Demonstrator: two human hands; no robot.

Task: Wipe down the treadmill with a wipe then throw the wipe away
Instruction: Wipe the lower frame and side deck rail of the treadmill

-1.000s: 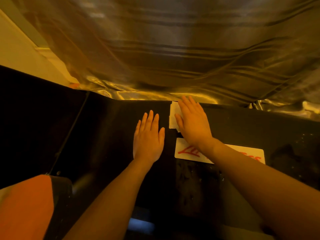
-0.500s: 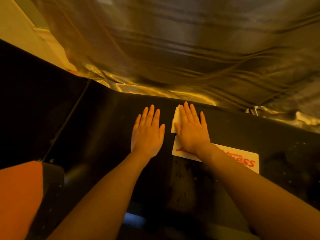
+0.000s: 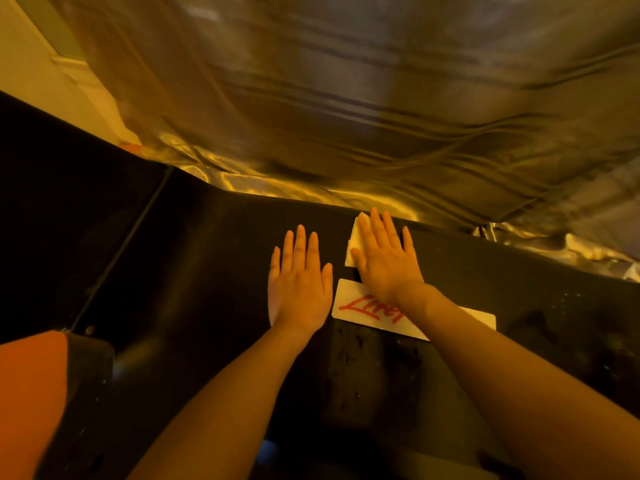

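Note:
My right hand point(image 3: 386, 261) lies flat, fingers spread, pressing a white wipe point(image 3: 354, 242) onto the black treadmill surface point(image 3: 207, 271) close to its far edge. Only the wipe's left part shows beside my thumb; the remainder is under my palm. My left hand point(image 3: 299, 285) rests flat on the black surface just left of it, fingers together, holding nothing. A white label with red script point(image 3: 353, 306) sits under my right wrist, partly covered by my forearm.
A shiny striped fabric point(image 3: 381, 116) hangs just beyond the treadmill's far edge. A pale wall point(image 3: 34, 71) is at the upper left. An orange shape point(image 3: 27, 393) fills the lower left corner. Light specks dot the black surface at the right point(image 3: 571, 306).
My right hand has slid a little further over the wipe towards the far edge, so less of the wipe shows. My left hand stays flat in the same spot.

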